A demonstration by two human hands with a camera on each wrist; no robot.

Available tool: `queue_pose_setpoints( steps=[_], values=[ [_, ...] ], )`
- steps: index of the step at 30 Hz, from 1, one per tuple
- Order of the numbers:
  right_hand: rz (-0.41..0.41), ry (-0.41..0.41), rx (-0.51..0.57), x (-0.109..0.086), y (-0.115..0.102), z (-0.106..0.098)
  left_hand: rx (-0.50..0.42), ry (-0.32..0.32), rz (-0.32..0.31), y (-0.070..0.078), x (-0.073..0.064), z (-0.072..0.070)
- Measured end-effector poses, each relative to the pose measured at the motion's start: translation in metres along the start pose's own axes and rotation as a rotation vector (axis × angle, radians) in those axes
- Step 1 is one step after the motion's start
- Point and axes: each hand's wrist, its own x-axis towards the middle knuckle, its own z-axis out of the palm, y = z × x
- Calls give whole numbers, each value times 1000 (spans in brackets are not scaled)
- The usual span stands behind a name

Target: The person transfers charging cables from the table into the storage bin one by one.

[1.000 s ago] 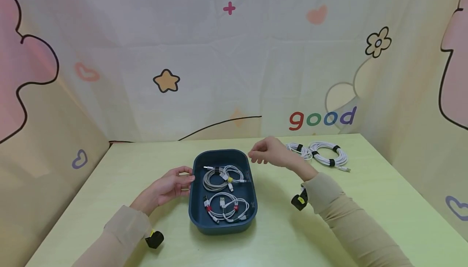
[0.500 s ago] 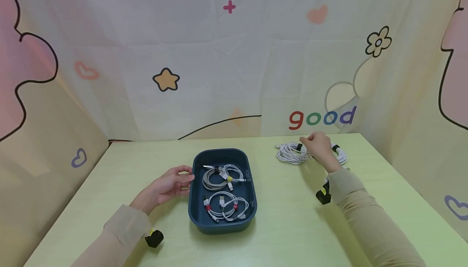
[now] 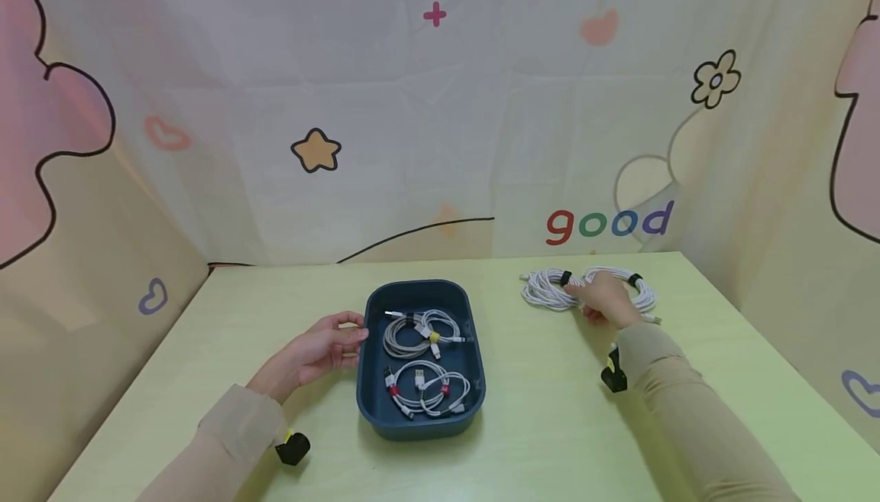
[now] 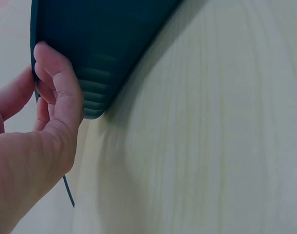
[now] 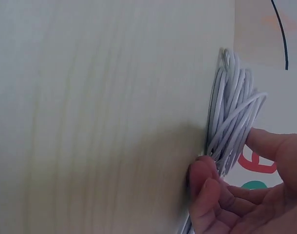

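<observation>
A dark blue bin [image 3: 421,432] stands in the middle of the table. At its left rim my left hand [image 3: 323,345] holds on, the thumb at the edge and the curled fingers [image 4: 65,87] against the outer wall. My right hand [image 3: 606,299] is at the back right, over the coiled white cables. It grips the left white cable coil [image 3: 548,292] beside its black strap [image 3: 566,278]. In the right wrist view the thumb and fingertips lie on opposite sides of the coil [image 5: 233,102]. A larger white cable coil [image 3: 645,293] lies partly behind this hand.
Inside the bin lie several cables, among them a greyish coil [image 3: 399,348] with a black strap, a white one with a yellow tie [image 3: 434,338], and white ones with red ties [image 3: 394,391]. A printed cloth [image 3: 385,204] borders the table's back edge.
From beside the bin's back right corner, my right hand has moved right to the white coils, then lowered onto the left one. My left hand stays at the bin.
</observation>
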Motion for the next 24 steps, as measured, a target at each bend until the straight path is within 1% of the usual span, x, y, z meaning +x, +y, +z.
queue_pose_setpoints(
  steps=[5, 10, 16, 24],
  values=[
    [30, -20, 57, 2, 3, 0, 7, 17, -7, 2, 1, 1],
    [66, -52, 93, 0, 2, 0, 11, 7, -11, 1, 1, 1],
    [60, -51, 109, 0, 1, 2, 11, 9, -16, 1, 2, 2],
    [54, -48, 90, 0, 0, 7, 3, 11, -18, 1, 1, 1]
  ],
)
